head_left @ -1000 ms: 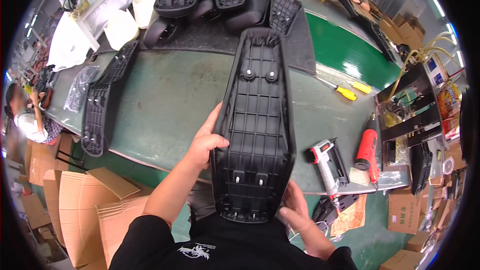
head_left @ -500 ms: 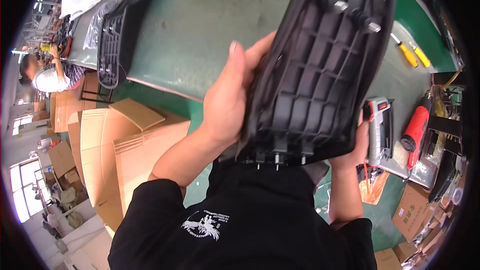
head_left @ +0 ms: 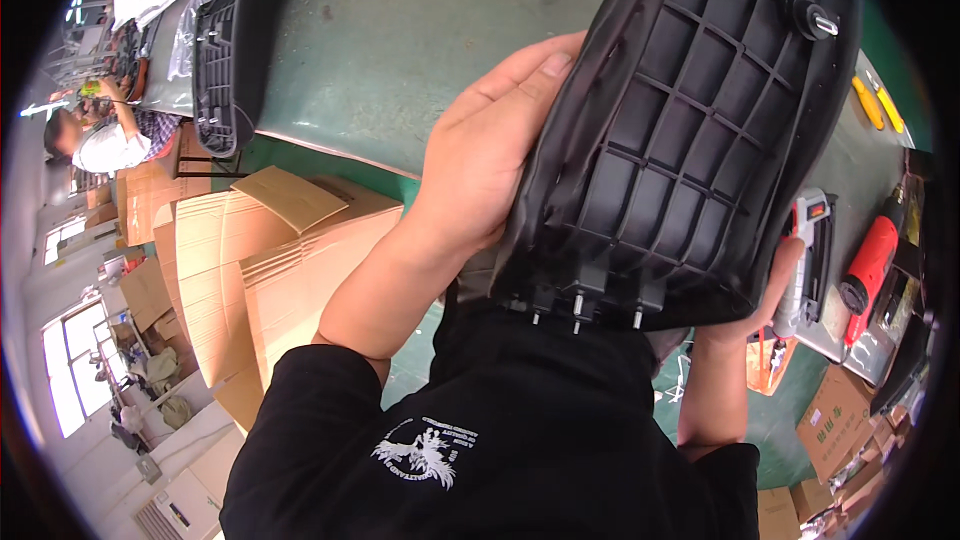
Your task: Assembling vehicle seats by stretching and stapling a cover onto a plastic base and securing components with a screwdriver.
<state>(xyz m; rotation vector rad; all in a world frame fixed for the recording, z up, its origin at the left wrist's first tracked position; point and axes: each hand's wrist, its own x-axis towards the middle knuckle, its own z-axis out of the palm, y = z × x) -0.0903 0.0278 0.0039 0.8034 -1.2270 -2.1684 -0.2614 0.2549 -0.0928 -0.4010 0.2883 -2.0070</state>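
A black motorcycle-type seat point(head_left: 680, 150) is held up in front of me, its ribbed plastic underside facing me. Metal studs stick out at its near end, and two bolts in round rubber mounts sit near the far end. My left hand point(head_left: 485, 145) grips the left edge, thumb lying along the rim and some fingertips hidden behind it. At the lower right corner, my right hand point(head_left: 768, 295) holds the other edge, with most of its fingers hidden by the seat. Just beyond that hand, a grey staple gun point(head_left: 800, 285) lies on the green worktable point(head_left: 400, 60).
Right of the staple gun lies a red power tool point(head_left: 872, 260); yellow-handled screwdrivers point(head_left: 868, 105) lie farther back. Another black seat point(head_left: 215, 80) rests at the table's left end. Open cardboard boxes point(head_left: 310, 290) stand left of me. A person point(head_left: 110, 145) sits at far left.
The seat and both hands have shifted right in the view. My left thumb, raised off the seat before, now lies against its edge.
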